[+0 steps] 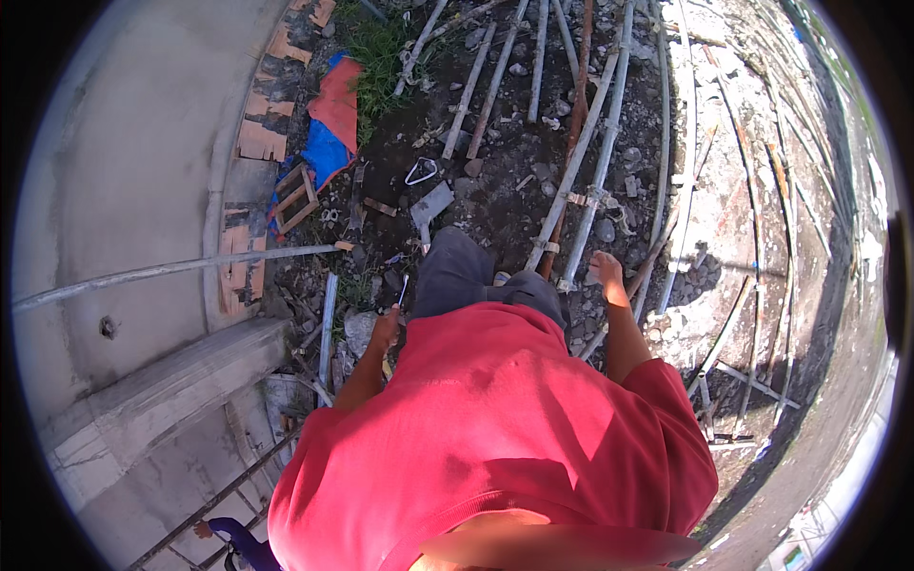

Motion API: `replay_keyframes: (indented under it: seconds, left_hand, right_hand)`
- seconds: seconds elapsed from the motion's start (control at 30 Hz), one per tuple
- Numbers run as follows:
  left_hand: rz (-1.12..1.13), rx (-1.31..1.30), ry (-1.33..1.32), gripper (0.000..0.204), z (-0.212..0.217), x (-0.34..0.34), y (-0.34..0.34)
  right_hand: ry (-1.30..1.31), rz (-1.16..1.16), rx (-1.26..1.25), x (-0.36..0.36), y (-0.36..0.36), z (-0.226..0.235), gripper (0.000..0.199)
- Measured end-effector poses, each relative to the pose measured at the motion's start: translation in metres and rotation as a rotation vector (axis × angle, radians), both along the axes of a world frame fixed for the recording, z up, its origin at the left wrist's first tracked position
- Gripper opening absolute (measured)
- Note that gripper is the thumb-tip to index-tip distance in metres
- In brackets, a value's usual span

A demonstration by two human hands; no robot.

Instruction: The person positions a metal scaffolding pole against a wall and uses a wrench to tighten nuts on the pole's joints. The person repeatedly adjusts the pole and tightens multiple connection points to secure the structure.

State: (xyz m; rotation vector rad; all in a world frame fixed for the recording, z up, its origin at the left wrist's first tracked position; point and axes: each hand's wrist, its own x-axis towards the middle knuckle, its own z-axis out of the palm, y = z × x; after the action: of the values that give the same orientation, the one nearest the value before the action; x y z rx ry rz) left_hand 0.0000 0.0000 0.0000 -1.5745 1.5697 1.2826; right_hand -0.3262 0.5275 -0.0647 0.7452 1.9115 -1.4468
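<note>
Landmark: the bundle of grey steel rods [595, 143] lying on the dirt, tied with wire and running up and away from the person's feet. Far left of the bundle, a curved concrete wall [124, 171] with exposed brick patches; a single thin rod [171, 269] spans across it toward the ground. Between wall and bundle, a red and blue tarp [331, 124] lies crumpled, likely dropped clear of the rods, with a small wooden frame [297, 198] just below it; the frame is open and holds nothing that I can see. A flat grey slab piece [431, 204] sits on the rubble left of the bundle. Left hand [386, 328], well left of the bundle and low beside the dark trousers, looks closed around a small object; too small to identify. Right hand [604, 268] reaches down to the near end of the bundle, fingers curled at or just above the rods; contact cannot be confirmed. Right of the bundle, more thin rods [752, 190] lie over pale concrete in shadow.
</note>
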Motion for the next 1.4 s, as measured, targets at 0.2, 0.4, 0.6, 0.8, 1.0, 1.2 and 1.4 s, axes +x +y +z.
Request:
replay_keyframes:
  seconds: [0.2, 0.4, 0.6, 0.8, 1.0, 1.2, 1.4]
  left_hand:
    - [-0.273, 0.007, 0.137, 0.057, -0.038, -0.114, -0.042]
    - [-0.259, -0.156, 0.318, 0.057, -0.076, -0.341, -0.109]
    - [-0.419, -0.123, 0.585, 0.059, -0.033, -0.554, -0.131]
    - [-0.301, 0.113, 0.710, 0.054, -0.019, -0.696, -0.147]
    - [-0.120, 0.108, 0.651, 0.034, -0.065, -0.837, -0.206]
    - [0.178, -0.087, 0.458, 0.026, -0.101, -0.874, -0.254]
    - [0.077, -0.056, 0.224, 0.024, -0.129, -0.898, -0.248]
  right_hand:
    - [-0.087, -0.338, 0.003, -0.004, 0.049, -0.033, 0.040]
    - [-0.093, -0.412, 0.007, -0.075, -0.013, -0.044, 0.049]
    - [-0.133, -0.295, 0.003, -0.143, -0.091, -0.034, 0.046]
    - [-0.144, 0.291, 0.118, -0.238, -0.111, -0.071, 0.042]
    - [-0.253, -0.181, 0.115, -0.484, -0.122, -0.116, 0.050]
    - [0.095, 0.038, 0.050, -0.779, -0.209, -0.054, 0.049]
    - [0.310, 0.110, -0.112, -0.953, -0.279, 0.038, 0.051]
